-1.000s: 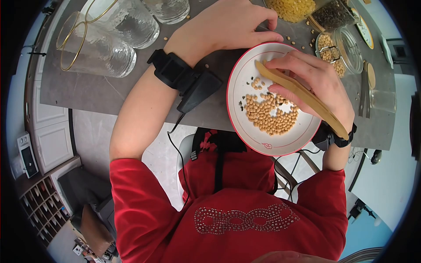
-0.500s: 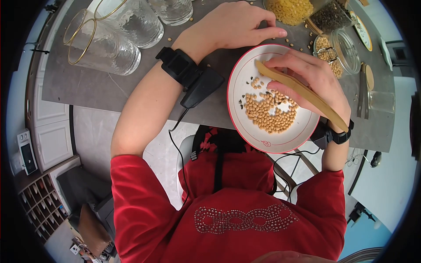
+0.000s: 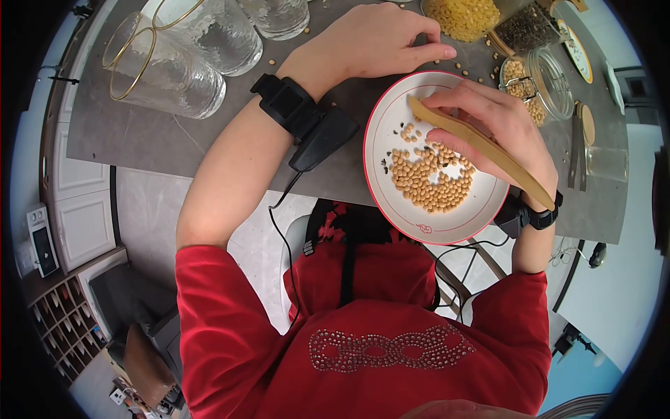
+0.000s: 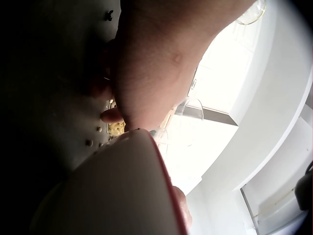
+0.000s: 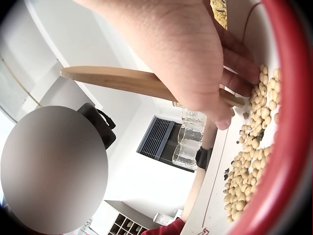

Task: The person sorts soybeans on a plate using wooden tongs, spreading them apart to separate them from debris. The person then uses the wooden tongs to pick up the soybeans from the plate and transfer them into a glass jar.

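Note:
A white plate with a red rim holds pale beans and a few dark bits. In the head view the right hand grips a curved wooden utensil over the plate's right side. Its fingertips are low by the beans in the right wrist view, where the utensil passes behind the thumb. The left hand, loosely bent and holding nothing, rests on the table beyond the plate, thumb pointing right. The left wrist view shows this hand dark beside the plate's outer wall.
Several gold-rimmed glasses are at the table's upper left. A container of yellow pieces, a jar of dark bits and an open clip-top bean jar are at the upper right. Loose beans dot the grey table.
Since one second ago, the left thumb has straightened and its tip is slightly farther from the plate. The right hand with the utensil has shifted slightly left in view; the beans look the same.

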Demonstrator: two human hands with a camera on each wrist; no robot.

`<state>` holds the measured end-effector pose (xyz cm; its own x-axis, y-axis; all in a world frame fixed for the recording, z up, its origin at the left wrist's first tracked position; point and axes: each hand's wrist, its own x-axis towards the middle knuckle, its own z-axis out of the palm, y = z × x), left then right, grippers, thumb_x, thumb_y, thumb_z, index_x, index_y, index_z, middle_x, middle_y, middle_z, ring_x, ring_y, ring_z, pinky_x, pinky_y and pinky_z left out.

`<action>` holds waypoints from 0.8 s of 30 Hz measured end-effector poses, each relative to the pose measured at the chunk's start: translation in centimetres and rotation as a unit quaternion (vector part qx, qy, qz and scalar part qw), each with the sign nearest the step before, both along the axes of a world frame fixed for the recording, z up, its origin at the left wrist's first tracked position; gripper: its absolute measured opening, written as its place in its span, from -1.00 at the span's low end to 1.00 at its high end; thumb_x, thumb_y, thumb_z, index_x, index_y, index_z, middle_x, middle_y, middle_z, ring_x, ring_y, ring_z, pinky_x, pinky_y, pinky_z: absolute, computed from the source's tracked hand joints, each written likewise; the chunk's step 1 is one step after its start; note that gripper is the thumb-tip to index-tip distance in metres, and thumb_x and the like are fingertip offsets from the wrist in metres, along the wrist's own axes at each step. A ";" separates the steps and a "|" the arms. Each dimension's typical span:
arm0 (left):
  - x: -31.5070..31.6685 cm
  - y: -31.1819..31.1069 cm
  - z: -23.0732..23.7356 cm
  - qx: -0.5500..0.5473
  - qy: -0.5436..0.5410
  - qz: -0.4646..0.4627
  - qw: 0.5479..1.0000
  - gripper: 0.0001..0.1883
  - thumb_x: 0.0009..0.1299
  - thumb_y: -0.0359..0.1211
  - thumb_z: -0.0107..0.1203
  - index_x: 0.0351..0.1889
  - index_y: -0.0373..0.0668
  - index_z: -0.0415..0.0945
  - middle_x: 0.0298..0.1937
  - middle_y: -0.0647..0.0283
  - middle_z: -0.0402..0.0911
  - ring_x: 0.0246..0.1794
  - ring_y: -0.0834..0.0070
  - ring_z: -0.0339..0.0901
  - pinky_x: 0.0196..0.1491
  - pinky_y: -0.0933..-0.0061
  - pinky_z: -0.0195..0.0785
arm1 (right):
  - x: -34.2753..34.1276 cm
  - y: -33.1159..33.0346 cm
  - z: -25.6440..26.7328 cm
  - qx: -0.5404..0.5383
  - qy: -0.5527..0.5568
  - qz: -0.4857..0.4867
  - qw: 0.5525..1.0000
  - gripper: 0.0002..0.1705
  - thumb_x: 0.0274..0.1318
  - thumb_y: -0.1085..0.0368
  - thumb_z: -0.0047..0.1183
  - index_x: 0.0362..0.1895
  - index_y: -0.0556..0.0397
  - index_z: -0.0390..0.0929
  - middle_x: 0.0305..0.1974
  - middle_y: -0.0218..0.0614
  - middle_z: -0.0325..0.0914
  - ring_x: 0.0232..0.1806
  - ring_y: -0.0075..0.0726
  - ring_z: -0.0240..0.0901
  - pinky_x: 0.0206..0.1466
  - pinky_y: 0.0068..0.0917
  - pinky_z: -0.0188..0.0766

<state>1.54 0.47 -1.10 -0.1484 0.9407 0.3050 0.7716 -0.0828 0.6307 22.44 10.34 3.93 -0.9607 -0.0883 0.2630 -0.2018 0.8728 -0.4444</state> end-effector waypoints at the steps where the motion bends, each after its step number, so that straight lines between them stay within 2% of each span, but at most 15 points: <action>1: 0.1 -0.1 0.1 -0.006 0.001 0.005 1.000 -0.55 0.51 0.08 0.16 -0.22 -0.15 0.64 -0.66 0.23 0.39 -0.65 0.40 0.25 -0.49 0.31 0.08 | 0.0 0.0 0.0 0.001 -0.001 0.000 1.000 -0.65 0.14 0.22 0.40 -0.04 0.02 0.62 -0.25 -0.22 0.64 -0.28 -0.06 0.65 -0.20 -0.30 0.57; 9: 0.3 0.0 0.4 -0.010 0.006 0.006 1.000 -0.53 0.51 0.07 0.16 -0.24 -0.19 0.65 -0.64 0.20 0.39 -0.63 0.41 0.26 -0.49 0.30 0.08 | 0.1 -0.1 0.1 0.000 0.000 -0.002 1.000 -0.65 0.14 0.21 0.40 -0.04 0.02 0.62 -0.25 -0.22 0.64 -0.28 -0.06 0.64 -0.22 -0.30 0.56; 17: 0.2 0.1 0.1 0.007 0.012 -0.017 1.000 -0.55 0.55 0.01 0.12 -0.22 -0.24 0.68 -0.53 0.09 0.56 -0.56 0.27 0.44 -0.42 0.26 0.26 | 0.1 -0.2 0.2 0.006 -0.012 -0.007 1.000 -0.65 0.14 0.21 0.40 -0.04 0.01 0.62 -0.26 -0.24 0.61 -0.31 -0.07 0.61 -0.24 -0.31 0.54; 21: 0.4 -0.2 0.8 0.026 0.011 -0.022 0.999 -0.56 0.55 -0.01 0.13 -0.25 -0.24 0.67 -0.57 0.10 0.51 -0.60 0.29 0.38 -0.46 0.27 0.21 | 0.1 -0.3 0.0 0.003 -0.007 -0.007 1.000 -0.65 0.14 0.19 0.40 -0.03 -0.01 0.62 -0.26 -0.25 0.61 -0.31 -0.06 0.61 -0.24 -0.30 0.54; 23: 0.5 -0.5 2.2 0.029 0.031 -0.048 0.998 -0.62 0.56 -0.12 0.10 -0.37 -0.22 0.63 -0.49 -0.03 0.63 -0.46 -0.05 0.61 -0.34 0.04 0.45 | 0.2 -0.5 0.1 0.001 -0.003 -0.009 1.000 -0.65 0.14 0.19 0.40 -0.03 -0.01 0.62 -0.25 -0.26 0.61 -0.31 -0.06 0.60 -0.24 -0.29 0.55; 24: 0.6 -0.6 2.2 0.028 0.030 -0.048 0.998 -0.62 0.56 -0.12 0.10 -0.37 -0.22 0.63 -0.49 -0.03 0.63 -0.46 -0.05 0.61 -0.34 0.04 0.45 | 0.4 -0.7 0.4 0.002 -0.027 -0.025 0.999 -0.64 0.13 0.18 0.40 -0.03 -0.02 0.62 -0.23 -0.26 0.61 -0.29 -0.05 0.61 -0.23 -0.28 0.56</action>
